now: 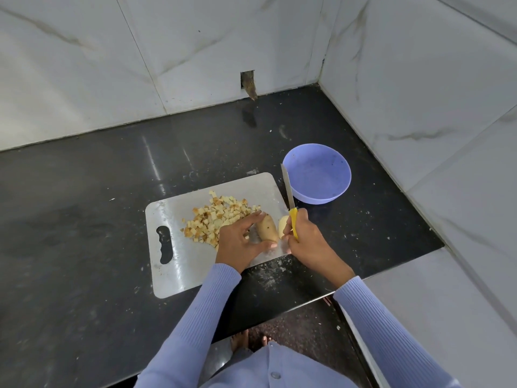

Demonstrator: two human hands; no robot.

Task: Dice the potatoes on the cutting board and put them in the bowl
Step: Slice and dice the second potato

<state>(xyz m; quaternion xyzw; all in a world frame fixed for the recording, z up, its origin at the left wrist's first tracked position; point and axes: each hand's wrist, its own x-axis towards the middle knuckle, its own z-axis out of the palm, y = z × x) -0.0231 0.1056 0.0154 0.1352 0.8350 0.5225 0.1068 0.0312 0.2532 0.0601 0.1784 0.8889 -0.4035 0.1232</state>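
A steel cutting board (173, 273) lies on the black counter. A heap of diced potato (215, 217) covers its middle. Near the board's right edge my left hand (240, 242) holds a brown potato half (267, 229) between fingers and thumb. A second pale potato piece (283, 224) sits just right of it, touching my right hand (305, 239). That hand grips a yellow-handled knife (288, 194), its blade pointing away toward the bowl. The purple bowl (317, 175) stands beyond the board's right corner and looks empty.
White marble-look walls close the counter at the back and right. The counter's front edge (279, 312) runs diagonally under my forearms. Potato crumbs speckle the counter near the board. A small hole (248, 84) opens in the back wall.
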